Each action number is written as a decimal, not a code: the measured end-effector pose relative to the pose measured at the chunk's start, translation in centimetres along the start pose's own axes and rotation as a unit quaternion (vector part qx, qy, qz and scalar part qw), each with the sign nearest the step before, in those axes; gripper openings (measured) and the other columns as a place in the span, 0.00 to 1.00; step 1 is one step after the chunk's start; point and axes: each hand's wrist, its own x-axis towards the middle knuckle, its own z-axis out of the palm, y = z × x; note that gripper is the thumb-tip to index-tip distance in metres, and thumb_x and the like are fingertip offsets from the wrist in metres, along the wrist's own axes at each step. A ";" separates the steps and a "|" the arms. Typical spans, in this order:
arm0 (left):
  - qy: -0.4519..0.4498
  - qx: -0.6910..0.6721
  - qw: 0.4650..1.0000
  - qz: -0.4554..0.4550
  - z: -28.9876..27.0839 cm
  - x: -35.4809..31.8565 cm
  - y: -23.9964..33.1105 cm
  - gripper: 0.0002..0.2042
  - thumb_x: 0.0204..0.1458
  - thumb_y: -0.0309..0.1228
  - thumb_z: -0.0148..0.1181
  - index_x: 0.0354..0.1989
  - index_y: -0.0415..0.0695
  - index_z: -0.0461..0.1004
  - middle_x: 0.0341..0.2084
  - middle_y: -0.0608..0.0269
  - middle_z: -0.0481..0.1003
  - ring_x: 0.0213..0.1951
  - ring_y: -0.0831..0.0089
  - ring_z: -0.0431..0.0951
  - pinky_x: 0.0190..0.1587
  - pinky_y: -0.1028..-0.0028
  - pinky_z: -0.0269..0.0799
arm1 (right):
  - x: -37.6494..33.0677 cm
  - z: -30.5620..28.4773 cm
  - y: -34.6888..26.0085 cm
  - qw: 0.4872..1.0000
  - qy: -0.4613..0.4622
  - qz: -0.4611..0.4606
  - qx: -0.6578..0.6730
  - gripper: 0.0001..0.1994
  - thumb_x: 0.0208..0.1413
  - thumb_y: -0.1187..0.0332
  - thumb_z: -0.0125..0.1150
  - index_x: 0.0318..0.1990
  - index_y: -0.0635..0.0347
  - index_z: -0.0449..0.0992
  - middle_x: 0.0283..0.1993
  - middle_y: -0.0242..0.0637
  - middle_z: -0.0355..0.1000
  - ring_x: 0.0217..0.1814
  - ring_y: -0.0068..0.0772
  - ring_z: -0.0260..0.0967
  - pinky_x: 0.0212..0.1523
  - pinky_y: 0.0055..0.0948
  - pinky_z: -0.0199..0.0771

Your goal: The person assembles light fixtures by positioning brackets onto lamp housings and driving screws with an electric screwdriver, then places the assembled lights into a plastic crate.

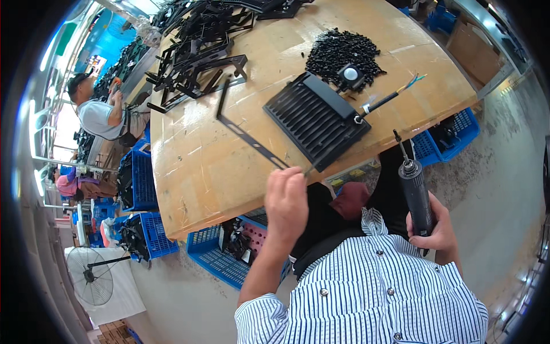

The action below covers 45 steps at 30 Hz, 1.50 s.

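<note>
My left hand (285, 202) is closed on one end of a black metal U-shaped bracket (252, 143), which slants across the table beside the floodlight. The black finned floodlight (315, 117) lies fins up near the table edge, with a white domed sensor (350, 74) at its far side and a short cable (385, 103) ending in bare coloured wires. My right hand (433, 225) grips a black electric screwdriver (415, 192), held off the table's front edge with its bit pointing away from me. A heap of small black screws (344, 54) lies just beyond the floodlight.
A tangled pile of black brackets (195, 57) covers the far left of the wooden table (195, 172). Blue crates (212, 269) stand below its edge, and another crate (458, 135) is at the right. A person (103, 114) works at the left, near a standing fan (89, 275).
</note>
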 end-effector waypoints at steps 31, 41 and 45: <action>-0.088 -0.102 0.987 -0.089 3.6 9.2 -3.7 0.14 0.52 0.28 0.55 0.45 0.34 0.73 0.44 0.46 0.72 0.48 0.51 0.71 0.53 0.62 0.64 | -0.9 -1.4 1.2 0.999 -0.025 0.010 -0.039 0.47 0.33 0.75 0.70 0.66 0.64 0.53 0.32 0.35 0.72 0.32 0.22 0.71 0.37 0.24 0.72; -0.260 0.074 0.957 0.109 12.6 23.1 -14.2 0.06 0.45 0.21 0.54 0.28 0.37 0.78 0.31 0.48 0.76 0.39 0.53 0.77 0.46 0.62 0.72 | 0.2 -1.0 0.3 0.998 -0.009 0.045 -0.050 0.46 0.30 0.73 0.71 0.64 0.66 0.57 0.30 0.33 0.72 0.30 0.21 0.70 0.35 0.22 0.70; -0.281 0.153 0.937 0.140 15.3 24.7 -13.1 0.07 0.45 0.22 0.53 0.29 0.40 0.78 0.35 0.50 0.75 0.42 0.56 0.76 0.47 0.64 0.73 | 0.5 -1.0 0.6 0.996 0.059 0.059 -0.025 0.49 0.25 0.73 0.71 0.64 0.68 0.56 0.30 0.33 0.71 0.29 0.22 0.70 0.32 0.22 0.70</action>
